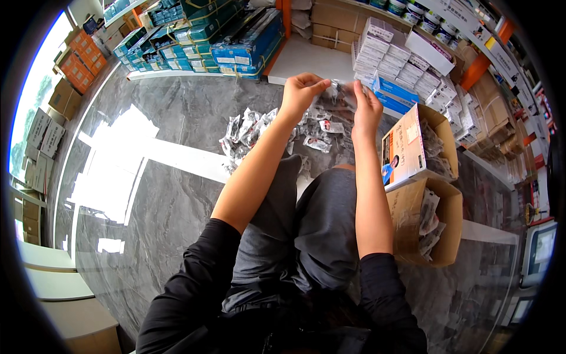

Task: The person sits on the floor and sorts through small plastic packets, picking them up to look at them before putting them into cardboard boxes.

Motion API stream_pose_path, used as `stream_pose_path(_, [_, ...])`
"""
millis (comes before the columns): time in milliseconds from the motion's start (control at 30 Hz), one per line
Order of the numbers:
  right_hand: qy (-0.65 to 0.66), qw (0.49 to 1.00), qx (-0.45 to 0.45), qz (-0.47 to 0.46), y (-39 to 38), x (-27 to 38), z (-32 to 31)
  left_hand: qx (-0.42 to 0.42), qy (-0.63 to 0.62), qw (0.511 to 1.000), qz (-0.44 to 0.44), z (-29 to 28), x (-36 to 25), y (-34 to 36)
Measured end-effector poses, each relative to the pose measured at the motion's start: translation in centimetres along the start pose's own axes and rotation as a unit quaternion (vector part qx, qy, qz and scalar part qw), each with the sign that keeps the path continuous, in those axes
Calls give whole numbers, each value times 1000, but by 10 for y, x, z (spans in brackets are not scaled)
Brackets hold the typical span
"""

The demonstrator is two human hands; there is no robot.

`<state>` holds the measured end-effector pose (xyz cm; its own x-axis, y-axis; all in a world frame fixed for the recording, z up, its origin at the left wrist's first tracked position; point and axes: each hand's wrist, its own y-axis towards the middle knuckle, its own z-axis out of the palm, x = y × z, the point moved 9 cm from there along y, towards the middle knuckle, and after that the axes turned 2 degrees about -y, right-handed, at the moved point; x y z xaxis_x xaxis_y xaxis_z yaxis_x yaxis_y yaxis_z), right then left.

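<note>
Between my two raised hands stretches a clear plastic bag (337,97) with something small and dark inside. My left hand (302,94) pinches its left side. On the other side my right hand (367,111) has thumb and fingers closed on the bag's edge. Below them, a loose heap of small clear packets (252,128) is spread over the floor. A few single packets (317,143) lie nearer my knees, their contents too small to name. My left forearm hides part of the heap.
To my right stand two open cardboard boxes, a printed one (404,141) and a plain one (407,221), both holding bagged items. Teal cartons (247,50) are stacked ahead on the left. White small boxes (377,50) and a blue box (394,94) sit at the shelf's foot.
</note>
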<state>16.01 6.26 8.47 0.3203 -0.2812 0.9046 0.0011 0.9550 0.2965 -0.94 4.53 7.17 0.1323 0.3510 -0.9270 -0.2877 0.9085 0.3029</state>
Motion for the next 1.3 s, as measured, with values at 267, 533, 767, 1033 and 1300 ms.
stream_pose_path(267, [9, 1000, -1, -10, 2, 3, -7, 62, 117, 990, 38, 9, -18, -7])
stream_pose_path(533, [-40, 999, 24, 23, 3, -5, -3, 101, 115, 987, 54, 11, -12, -4])
stream_pose_path(767, [-65, 996, 53, 39, 4, -12, -1, 61, 134, 989, 24, 3, -8, -3])
stream_pose_path(1033, [-65, 997, 6, 37, 2, -3, -5, 15, 30, 999, 13, -8, -3, -1])
stream_pose_path(1300, [-54, 992, 70, 86, 4, -16, 0, -56, -166, 982, -70, -26, 15, 3])
